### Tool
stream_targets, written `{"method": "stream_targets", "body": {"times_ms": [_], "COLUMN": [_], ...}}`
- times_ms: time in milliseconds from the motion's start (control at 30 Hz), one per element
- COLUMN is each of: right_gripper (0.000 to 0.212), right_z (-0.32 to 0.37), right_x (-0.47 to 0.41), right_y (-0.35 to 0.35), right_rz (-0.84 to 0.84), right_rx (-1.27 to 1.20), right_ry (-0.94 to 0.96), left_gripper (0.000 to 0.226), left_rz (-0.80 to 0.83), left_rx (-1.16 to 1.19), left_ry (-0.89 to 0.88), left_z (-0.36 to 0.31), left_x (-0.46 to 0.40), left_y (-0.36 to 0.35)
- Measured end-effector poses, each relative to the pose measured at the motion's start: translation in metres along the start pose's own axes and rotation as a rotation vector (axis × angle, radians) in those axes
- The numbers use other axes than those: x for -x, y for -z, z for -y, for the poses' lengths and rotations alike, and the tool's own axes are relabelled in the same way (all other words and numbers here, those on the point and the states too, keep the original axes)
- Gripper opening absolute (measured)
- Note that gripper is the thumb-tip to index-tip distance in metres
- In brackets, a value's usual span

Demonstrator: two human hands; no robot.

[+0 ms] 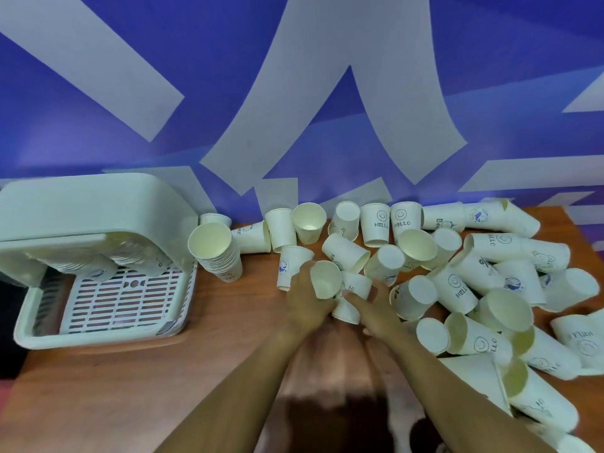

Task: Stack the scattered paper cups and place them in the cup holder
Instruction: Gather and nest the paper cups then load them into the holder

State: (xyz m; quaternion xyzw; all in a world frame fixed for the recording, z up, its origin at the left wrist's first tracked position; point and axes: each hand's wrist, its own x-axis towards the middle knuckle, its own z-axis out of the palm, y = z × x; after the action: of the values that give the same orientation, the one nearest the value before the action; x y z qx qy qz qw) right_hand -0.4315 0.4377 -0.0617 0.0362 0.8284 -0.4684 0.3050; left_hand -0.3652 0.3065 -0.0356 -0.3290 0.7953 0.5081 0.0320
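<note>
Many white paper cups (457, 276) lie scattered over the wooden table, mostly at the right. My left hand (305, 300) grips a cup (325, 278) with its mouth facing up toward me. My right hand (372, 310) is closed on a cup marked "Hi" (354, 286) and touches another lying cup (346, 310) below it. A tall stack of cups (217, 253) leans at the table's middle left. The pale green cup holder (98, 335), lid raised, stands at the left with stacks of cups (98, 263) lying inside.
A blue and white patterned wall runs behind the table. The holder has a slotted white grid floor (121, 302). Bare brown tabletop (147, 387) stretches in front of the holder and under my forearms. Cups pile up to the table's right edge (581, 335).
</note>
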Motion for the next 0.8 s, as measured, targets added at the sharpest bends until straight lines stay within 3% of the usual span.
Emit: {"method": "stream_targets", "body": {"times_ms": [267,500,667,800], "right_gripper": [0.066,0.063,0.098,0.1], "right_z": [-0.009,0.002,0.017,0.027], "right_x": [0.015,0.051,0.074,0.097], "right_y": [-0.003,0.004,-0.011,-0.036], "right_rz": [-0.035,0.02,0.041,0.136], "right_rx": [0.008,0.029,-0.047,-0.029], "right_ry": [0.0,-0.016,0.067,0.117], "left_gripper": [0.075,0.063,0.059,0.059], "left_rz": [0.039,0.055,-0.021,-0.072], "left_rx": [-0.068,0.084,0.129,0.116], "left_ry": [0.003,-0.034,-0.054,-0.038], "left_z": [0.0,0.013,0.029,0.051], "left_x": [0.017,0.056,0.082,0.104], "left_y": [0.009,0.044,0.086,0.122]}}
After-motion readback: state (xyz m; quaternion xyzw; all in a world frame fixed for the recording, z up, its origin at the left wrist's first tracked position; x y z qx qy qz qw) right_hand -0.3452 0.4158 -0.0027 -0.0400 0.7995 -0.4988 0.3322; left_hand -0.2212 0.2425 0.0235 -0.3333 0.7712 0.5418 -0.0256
